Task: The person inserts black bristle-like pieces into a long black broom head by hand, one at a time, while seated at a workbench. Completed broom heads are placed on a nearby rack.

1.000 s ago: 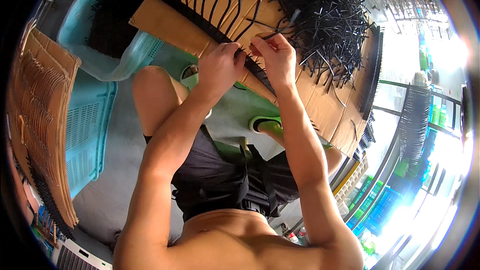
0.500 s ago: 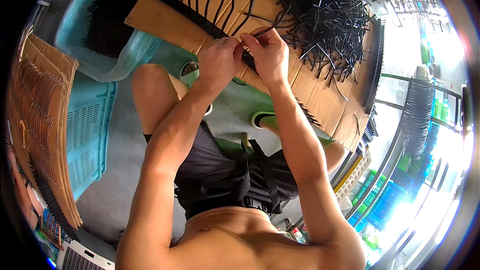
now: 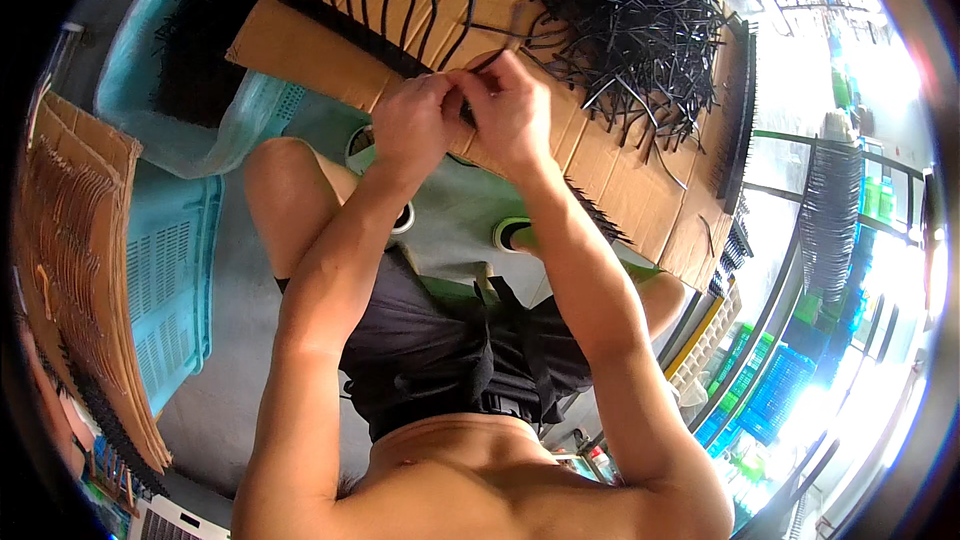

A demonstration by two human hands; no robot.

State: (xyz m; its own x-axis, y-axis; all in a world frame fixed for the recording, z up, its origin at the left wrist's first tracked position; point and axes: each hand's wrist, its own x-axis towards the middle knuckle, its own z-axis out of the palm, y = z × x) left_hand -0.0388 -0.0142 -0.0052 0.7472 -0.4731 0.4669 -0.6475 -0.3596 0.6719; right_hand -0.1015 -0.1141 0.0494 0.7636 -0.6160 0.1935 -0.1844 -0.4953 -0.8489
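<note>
A long black strip (image 3: 350, 32) lies along the near edge of the cardboard-topped table, with a row of thin black rods with bent ends (image 3: 430, 12), like spectacle temples, standing up from it. At the right part of this strip my two hands meet. My left hand (image 3: 408, 122) is closed, its thumb and fingers pinched together at the strip. My right hand (image 3: 515, 118) pinches a black rod (image 3: 488, 61), mostly hidden by the fingers. What the left fingertips hold is hidden.
A big heap of loose black rods (image 3: 640, 30) covers the table's far right, beside another toothed strip (image 3: 740, 110). Cardboard (image 3: 684, 220) forms the tabletop. At left are a lined blue tub (image 3: 130, 90), a blue crate (image 3: 165, 280) and upright cardboard sheets (image 3: 95, 140) with rods.
The whole view has shifted slightly, so hands and table sit a little further left and up. My hands stay together at the strip; the right fingers have tilted slightly over the rod.
</note>
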